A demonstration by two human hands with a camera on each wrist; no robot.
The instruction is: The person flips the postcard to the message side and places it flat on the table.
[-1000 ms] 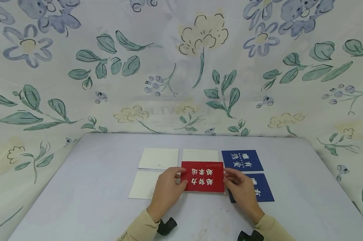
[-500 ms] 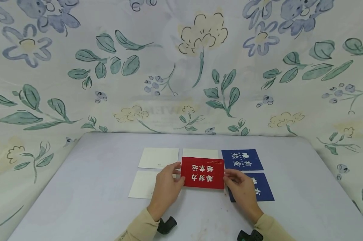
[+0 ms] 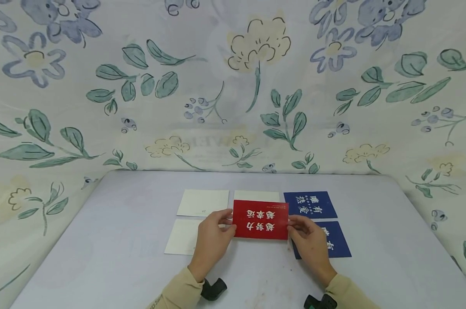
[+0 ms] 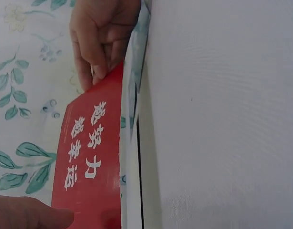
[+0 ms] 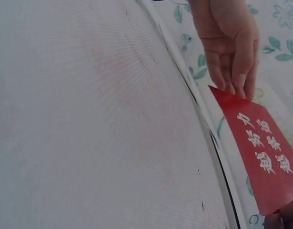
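Observation:
A red card [image 3: 260, 219] with white characters is held up over the middle of the table, its printing upside down in the head view. My left hand [image 3: 213, 238] pinches its left edge between thumb and fingers. At the opposite edge my right hand [image 3: 310, 244] pinches it the same way. Both wrist views show the red card [image 4: 89, 148] stretched between the two hands, lifted above the tabletop. Behind it, a cream card [image 3: 257, 196] is partly covered. The right hand hides part of a lower blue card [image 3: 339, 240].
Two more cream cards lie at the left, an upper one [image 3: 203, 202] and a lower one [image 3: 180, 237] partly behind the left hand. An upper blue card [image 3: 311, 205] lies at the back right. The white table [image 3: 101, 240] ends at a floral cloth [image 3: 217, 146].
Both hands have raised the red card slightly and tilted it, so it sits higher in the head view. The other cards have not moved.

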